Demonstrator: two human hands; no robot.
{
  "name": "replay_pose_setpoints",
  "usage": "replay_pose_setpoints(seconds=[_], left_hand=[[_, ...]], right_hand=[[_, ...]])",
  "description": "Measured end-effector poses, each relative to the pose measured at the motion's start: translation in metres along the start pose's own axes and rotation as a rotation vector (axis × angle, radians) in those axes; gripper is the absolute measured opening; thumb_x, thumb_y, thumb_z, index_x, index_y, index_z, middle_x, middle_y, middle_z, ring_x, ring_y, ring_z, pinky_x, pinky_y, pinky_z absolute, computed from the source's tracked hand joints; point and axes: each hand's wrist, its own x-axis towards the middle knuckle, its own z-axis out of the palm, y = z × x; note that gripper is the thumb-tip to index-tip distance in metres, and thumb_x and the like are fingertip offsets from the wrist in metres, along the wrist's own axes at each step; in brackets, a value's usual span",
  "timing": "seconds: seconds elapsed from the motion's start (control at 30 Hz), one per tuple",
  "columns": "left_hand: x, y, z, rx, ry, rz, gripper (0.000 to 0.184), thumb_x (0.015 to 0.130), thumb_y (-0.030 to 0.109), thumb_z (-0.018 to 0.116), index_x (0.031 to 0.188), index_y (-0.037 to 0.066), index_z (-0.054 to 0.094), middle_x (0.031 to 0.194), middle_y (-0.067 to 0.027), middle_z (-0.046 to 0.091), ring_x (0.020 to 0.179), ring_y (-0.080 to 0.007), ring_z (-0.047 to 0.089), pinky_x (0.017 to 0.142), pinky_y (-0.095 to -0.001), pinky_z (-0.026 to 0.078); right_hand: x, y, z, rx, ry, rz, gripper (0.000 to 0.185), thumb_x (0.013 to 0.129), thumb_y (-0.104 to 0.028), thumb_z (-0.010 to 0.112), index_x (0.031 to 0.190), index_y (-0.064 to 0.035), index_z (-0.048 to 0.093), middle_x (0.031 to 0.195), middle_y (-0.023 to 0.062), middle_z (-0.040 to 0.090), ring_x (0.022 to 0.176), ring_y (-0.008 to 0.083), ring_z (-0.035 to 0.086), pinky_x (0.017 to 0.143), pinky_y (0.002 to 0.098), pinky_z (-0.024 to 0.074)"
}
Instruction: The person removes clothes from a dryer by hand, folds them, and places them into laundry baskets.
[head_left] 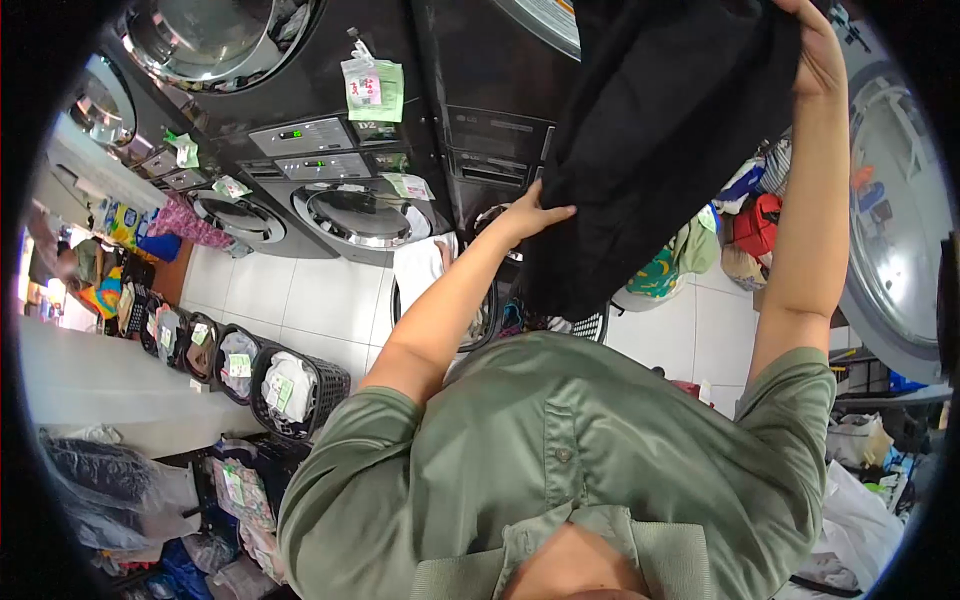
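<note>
A large black garment hangs spread out in front of me, held up between both hands; its exact kind does not show. My left hand grips its left edge, with the thumb lying on the cloth and the other fingers partly hidden. Up at the top right, my right hand is closed around the garment's upper corner. Below the cloth, a basket with white laundry stands near my left forearm. The garment covers part of the machines behind it.
Stacked dark washers and dryers line the far side, with paper tags hanging on them. Baskets of laundry stand in a row at left. An open round machine door is close to my right arm. Bagged clothes lie lower left.
</note>
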Motion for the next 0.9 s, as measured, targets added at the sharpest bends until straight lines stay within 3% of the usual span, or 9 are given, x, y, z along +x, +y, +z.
replay_pose_setpoints(seconds=[0.13, 0.17, 0.27, 0.3, 0.43, 0.47, 0.7, 0.83, 0.9], left_hand=[[-0.038, 0.07, 0.012, -0.013, -0.102, 0.223, 0.051, 0.069, 0.032, 0.069, 0.104, -0.002, 0.054, 0.09, -0.0128, 0.062, 0.082, -0.0162, 0.058, 0.072, -0.0268, 0.044], [-0.039, 0.068, 0.018, 0.263, 0.233, 0.431, 0.024, 0.074, 0.022, 0.064, 0.083, 0.0, 0.06, 0.062, -0.0081, 0.059, 0.059, -0.0106, 0.054, 0.056, -0.0282, 0.042], [-0.055, 0.067, 0.011, 0.106, 0.45, 0.416, 0.017, 0.076, 0.015, 0.06, 0.077, -0.003, 0.058, 0.055, -0.0117, 0.053, 0.053, -0.0135, 0.052, 0.05, -0.0292, 0.039], [-0.053, 0.056, 0.015, -0.071, 0.432, 0.44, 0.013, 0.076, 0.009, 0.062, 0.075, -0.003, 0.057, 0.056, -0.0006, 0.047, 0.054, -0.0055, 0.04, 0.049, -0.0217, 0.034], [-0.059, 0.057, -0.005, 0.223, 0.746, 0.701, 0.015, 0.076, 0.009, 0.063, 0.071, -0.004, 0.056, 0.056, -0.0003, 0.047, 0.052, -0.0051, 0.041, 0.046, -0.0219, 0.034], [-0.068, 0.066, -0.01, 0.151, 0.753, 0.633, 0.015, 0.072, 0.008, 0.064, 0.068, -0.003, 0.055, 0.059, -0.0111, 0.051, 0.051, -0.0187, 0.048, 0.05, -0.0272, 0.038], [-0.083, 0.049, -0.043, 0.037, 0.673, 0.549, 0.021, 0.079, 0.013, 0.059, 0.066, -0.002, 0.054, 0.059, -0.0062, 0.047, 0.054, -0.011, 0.042, 0.051, -0.0251, 0.034], [-0.098, 0.083, -0.074, 0.531, 1.049, 0.68, 0.019, 0.075, 0.018, 0.063, 0.066, 0.003, 0.058, 0.056, -0.0073, 0.044, 0.049, -0.0198, 0.044, 0.047, -0.03, 0.035], [-0.092, 0.073, -0.079, 0.27, 1.081, 0.628, 0.016, 0.076, 0.018, 0.062, 0.075, 0.002, 0.058, 0.066, -0.0061, 0.053, 0.055, -0.0163, 0.049, 0.053, -0.0275, 0.039]], right_hand=[[0.001, -0.007, -0.01, -0.006, -0.022, -0.048, 0.022, 0.068, -0.007, 0.044, 0.072, 0.0107, 0.057, 0.072, 0.0215, 0.061, 0.062, 0.0305, 0.061, 0.06, 0.0378, 0.0538], [-0.001, -0.01, -0.011, -0.013, -0.021, -0.074, 0.023, 0.069, -0.007, 0.044, 0.073, 0.0107, 0.057, 0.073, 0.0214, 0.061, 0.063, 0.0306, 0.061, 0.061, 0.0382, 0.0537], [-0.009, -0.018, -0.022, -0.069, -0.064, -0.162, 0.025, 0.07, -0.008, 0.043, 0.078, 0.0106, 0.056, 0.078, 0.0213, 0.061, 0.068, 0.0307, 0.061, 0.067, 0.0395, 0.0527], [-0.009, -0.02, -0.026, -0.062, -0.041, -0.184, 0.025, 0.07, -0.009, 0.043, 0.08, 0.0104, 0.056, 0.08, 0.0213, 0.061, 0.07, 0.0309, 0.061, 0.068, 0.0397, 0.0522], [-0.009, -0.02, -0.034, -0.07, -0.04, -0.177, 0.026, 0.071, -0.008, 0.043, 0.085, 0.0096, 0.055, 0.083, 0.0204, 0.061, 0.073, 0.0301, 0.061, 0.07, 0.0394, 0.0514], [-0.009, -0.022, -0.034, -0.078, -0.032, -0.162, 0.024, 0.071, -0.008, 0.044, 0.085, 0.0093, 0.056, 0.082, 0.0199, 0.061, 0.072, 0.0297, 0.061, 0.07, 0.0393, 0.0515], [-0.001, -0.021, -0.046, -0.206, 0.077, -0.29, 0.017, 0.071, -0.004, 0.045, 0.079, 0.0067, 0.056, 0.078, 0.0174, 0.061, 0.068, 0.0269, 0.061, 0.066, 0.0363, 0.0527], [-0.006, -0.002, -0.016, -0.165, 0.017, -0.286, 0.012, 0.07, 0.0, 0.045, 0.073, 0.0049, 0.055, 0.073, 0.0139, 0.061, 0.065, 0.025, 0.06, 0.063, 0.0346, 0.053], [-0.004, 0.006, -0.006, -0.157, 0.044, -0.287, 0.01, 0.069, 0.001, 0.045, 0.071, 0.0043, 0.055, 0.072, 0.0129, 0.061, 0.065, 0.0246, 0.06, 0.062, 0.0343, 0.053]])
